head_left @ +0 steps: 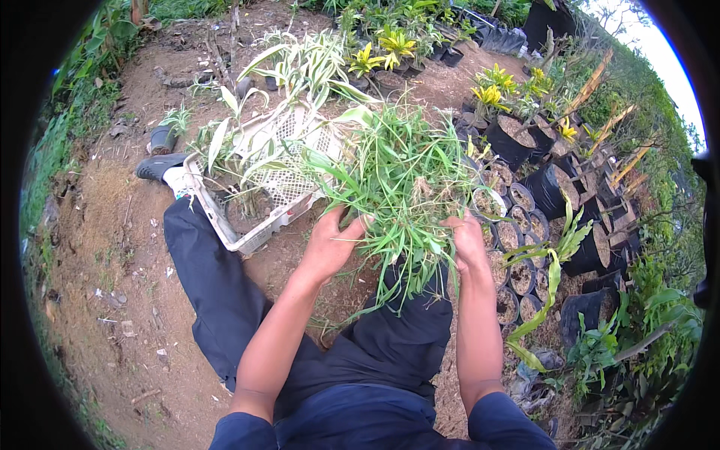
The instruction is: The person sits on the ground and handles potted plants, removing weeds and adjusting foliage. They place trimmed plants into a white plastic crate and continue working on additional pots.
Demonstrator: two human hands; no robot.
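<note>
A big loose bundle of green grass and weeds (401, 176) is held up between my two hands, above my bent right leg. My left hand (334, 240) grips its lower left side, with the fingertips partly buried in the leaves. On the opposite side my right hand (466, 238) is closed around the stems, its fingers mostly hidden by the bundle. Brownish roots or dry stalks show near the right hand. Just beyond, to the left, lies a white plastic crate (259, 236) with a lattice bottom, partly covered by cream-edged striped leaves (319, 67).
Several round pots of soil (523, 277) stand in rows at my right, with black grow bags (551, 187) behind them. Yellow-leaved plants (394, 46) grow in pots at the back. A small potted plant (163, 139) sits by my left shoe (159, 166). Bare soil (124, 285) stretches along the left.
</note>
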